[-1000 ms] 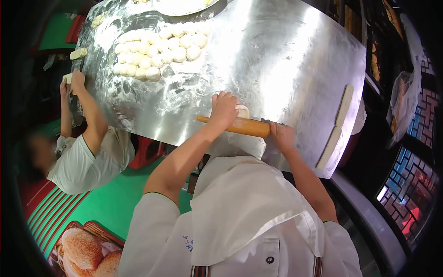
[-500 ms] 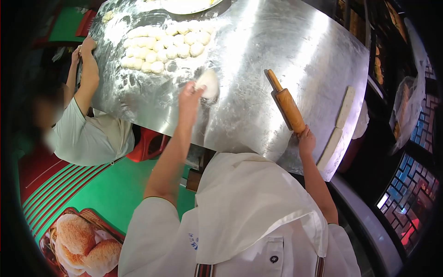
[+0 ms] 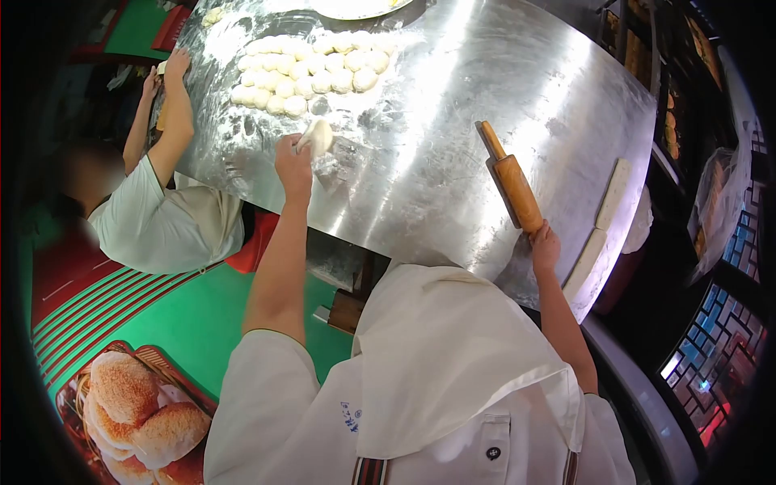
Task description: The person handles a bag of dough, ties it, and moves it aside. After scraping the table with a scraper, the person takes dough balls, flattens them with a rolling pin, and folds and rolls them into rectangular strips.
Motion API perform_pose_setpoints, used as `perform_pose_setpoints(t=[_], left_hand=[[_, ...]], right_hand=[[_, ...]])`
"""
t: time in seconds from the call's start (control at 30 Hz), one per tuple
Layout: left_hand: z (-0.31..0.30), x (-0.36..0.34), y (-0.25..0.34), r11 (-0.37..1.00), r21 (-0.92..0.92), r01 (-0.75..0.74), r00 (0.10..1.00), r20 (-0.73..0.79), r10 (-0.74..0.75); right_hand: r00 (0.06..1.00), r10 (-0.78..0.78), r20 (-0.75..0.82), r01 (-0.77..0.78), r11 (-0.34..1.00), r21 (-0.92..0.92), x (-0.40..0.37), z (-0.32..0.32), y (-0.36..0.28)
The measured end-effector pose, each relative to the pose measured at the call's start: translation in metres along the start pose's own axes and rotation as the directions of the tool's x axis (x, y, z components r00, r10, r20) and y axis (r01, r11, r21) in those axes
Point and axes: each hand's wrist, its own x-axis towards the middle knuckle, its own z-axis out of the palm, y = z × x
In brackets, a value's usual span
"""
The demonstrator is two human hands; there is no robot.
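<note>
My left hand (image 3: 293, 160) is closed on the edge of a thin, flattened piece of dough (image 3: 319, 137), held just over the floured steel table near its front edge. Beyond it, rows of round dough balls (image 3: 299, 77) lie close together in flour. On the right, my right hand (image 3: 546, 245) is wrapped around the near handle of a wooden rolling pin (image 3: 518, 192). The pin lies slanted on the metal surface, its far handle pointing away from me. That near handle is mostly hidden by my fingers.
Two long dough strips (image 3: 600, 214) lie along the right edge of the steel table (image 3: 436, 162). At the far side stands a large plate (image 3: 364, 8). A co-worker's arm (image 3: 178, 113) reaches over the table's left end. A red stool (image 3: 257, 242) is beneath the front edge.
My left hand has moved left with the flattened dough, toward the table's front left. My right hand and the rolling pin stay in about the same place.
</note>
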Motion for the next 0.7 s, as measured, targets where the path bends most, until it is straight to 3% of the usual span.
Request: perform_pose_setpoints(t=[0.07, 0.13, 0.17, 0.2, 0.23, 0.3, 0.4, 0.5, 0.63, 0.67, 0.7], left_hand=[[-0.017, -0.016, 0.012, 0.92, 0.131, -0.368, 0.93, 0.035, 0.367], [-0.011, -0.051, -0.02, 0.846, 0.14, -0.514, 0.857, 0.052, 0.512], [-0.007, -0.078, -0.026, 0.879, 0.215, -0.425, 0.904, 0.144, 0.402], [-0.006, -0.101, -0.02, 0.911, 0.06, -0.409, 0.897, 0.209, 0.389], [0.008, -0.124, -0.035, 0.911, 0.149, -0.384, 0.896, 0.296, 0.33], [0.025, -0.139, -0.023, 0.906, 0.123, -0.406, 0.887, 0.293, 0.357], [0.061, -0.119, 0.001, 0.956, 0.124, -0.265, 0.949, 0.209, 0.236], [0.104, -0.078, 0.039, 0.922, 0.078, -0.379, 0.908, 0.224, 0.354], [0.133, -0.074, 0.092, 0.899, 0.143, -0.414, 0.869, 0.358, 0.343], [0.134, -0.084, 0.095, 0.9, 0.135, -0.414, 0.867, 0.359, 0.345], [0.131, -0.103, 0.094, 0.864, 0.086, -0.496, 0.784, 0.473, 0.403]], right_hand=[[1.0, 0.012, -0.004, -0.012, 1.0, 0.009, 0.001, 0.003, -0.001], [1.0, 0.027, -0.013, -0.027, 0.999, 0.019, -0.001, 0.002, 0.0], [1.0, 0.018, -0.001, -0.018, 1.0, 0.0, -0.001, 0.001, -0.001], [1.0, 0.008, 0.007, -0.008, 1.0, -0.017, 0.0, -0.001, -0.002], [1.0, 0.007, -0.002, -0.007, 1.0, -0.011, 0.0, -0.001, -0.003], [1.0, 0.011, -0.004, -0.011, 1.0, -0.022, 0.0, 0.001, -0.003], [0.999, 0.03, 0.016, -0.029, 0.998, -0.058, 0.003, 0.002, 0.002], [0.999, 0.046, -0.004, -0.046, 0.999, 0.0, 0.003, 0.002, -0.003], [0.999, 0.017, -0.049, -0.02, 0.998, -0.06, 0.01, 0.011, 0.021], [0.998, 0.033, 0.048, -0.034, 0.999, 0.016, 0.008, 0.001, 0.011], [0.988, 0.043, 0.145, -0.057, 0.994, 0.092, 0.005, -0.007, 0.0]])
